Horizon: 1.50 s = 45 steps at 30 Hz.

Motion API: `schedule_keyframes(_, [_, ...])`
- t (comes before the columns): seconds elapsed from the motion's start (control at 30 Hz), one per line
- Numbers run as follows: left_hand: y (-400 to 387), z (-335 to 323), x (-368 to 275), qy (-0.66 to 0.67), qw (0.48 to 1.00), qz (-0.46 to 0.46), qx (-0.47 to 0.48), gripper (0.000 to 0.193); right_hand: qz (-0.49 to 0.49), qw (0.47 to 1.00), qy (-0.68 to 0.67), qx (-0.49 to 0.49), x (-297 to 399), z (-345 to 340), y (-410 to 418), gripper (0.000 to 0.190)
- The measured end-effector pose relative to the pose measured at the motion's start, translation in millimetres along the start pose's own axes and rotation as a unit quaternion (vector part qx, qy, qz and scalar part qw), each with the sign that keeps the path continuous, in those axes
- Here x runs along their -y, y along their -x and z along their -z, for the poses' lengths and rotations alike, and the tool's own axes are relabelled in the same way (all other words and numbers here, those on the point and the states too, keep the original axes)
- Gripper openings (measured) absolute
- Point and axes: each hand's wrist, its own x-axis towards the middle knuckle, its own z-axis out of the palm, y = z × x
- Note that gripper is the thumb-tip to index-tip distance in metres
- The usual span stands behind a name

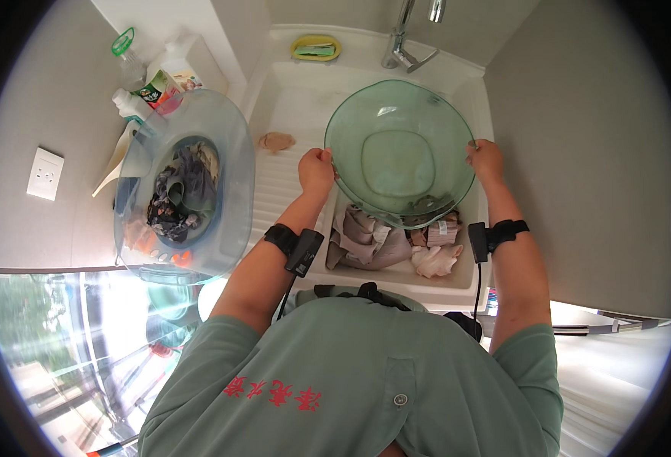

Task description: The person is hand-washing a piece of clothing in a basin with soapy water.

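Both my hands hold a translucent green plastic basin [401, 163] over the laundry sink. My left hand [317, 171] grips its left rim, and my right hand [486, 163] grips its right rim. A little water or wet residue may lie in the basin; I cannot tell how much. Under the basin's near edge, wet mauve-grey cloth [367, 240] and pale pink cloth [437, 260] lie in the sink bowl [467, 274]. The basin hides the far part of that bowl. A small tan cloth [276, 141] rests on the ribbed washboard [272, 188] to the left.
At left stands a clear plastic tub [238, 171] with dark patterned clothes [184, 194] inside. Detergent bottles [184, 63] crowd the ledge behind it. A chrome faucet [398, 48] rises at the back, beside a yellow soap dish [315, 48]. A wall [575, 160] bounds the right side.
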Motion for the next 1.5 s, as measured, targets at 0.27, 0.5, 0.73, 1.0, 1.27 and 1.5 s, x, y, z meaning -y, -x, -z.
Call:
schedule_keyframes(0.27, [4.8, -0.4, -11.2, 0.008, 1.000, -0.018, 0.022, 0.019, 0.030, 0.999, -0.020, -0.008, -9.4, -20.7, 0.0, 0.048])
schedule_keyframes(0.5, [18.4, 2.8, -19.8, -0.173, 0.970, -0.164, -0.057, 0.045, 0.087, 0.996, 0.029, 0.018, 29.0, -21.6, 24.7, 0.058])
schedule_keyframes(0.73, [39.4, 38.1, -64.5, -0.123, 0.963, -0.208, 0.122, 0.041, 0.237, 0.958, -0.115, 0.112, 91.9, -33.6, 82.5, 0.043])
schedule_keyframes(1.0, [73.6, 91.3, -97.0, 0.018, 0.974, -0.111, 0.195, 0.021, 0.215, 0.873, -0.154, 0.410, 128.8, -29.5, 142.5, 0.024])
schedule_keyframes(1.27, [86.3, 146.5, -121.0, 0.031, 0.973, -0.147, 0.174, 0.023, 0.259, 0.848, -0.028, 0.462, 142.8, -35.1, 180.2, 0.079])
schedule_keyframes(1.5, [88.0, 202.2, -131.3, 0.012, 0.986, -0.136, 0.096, 0.022, 0.335, 0.810, 0.109, 0.468, 125.5, -80.3, 188.7, 0.108])
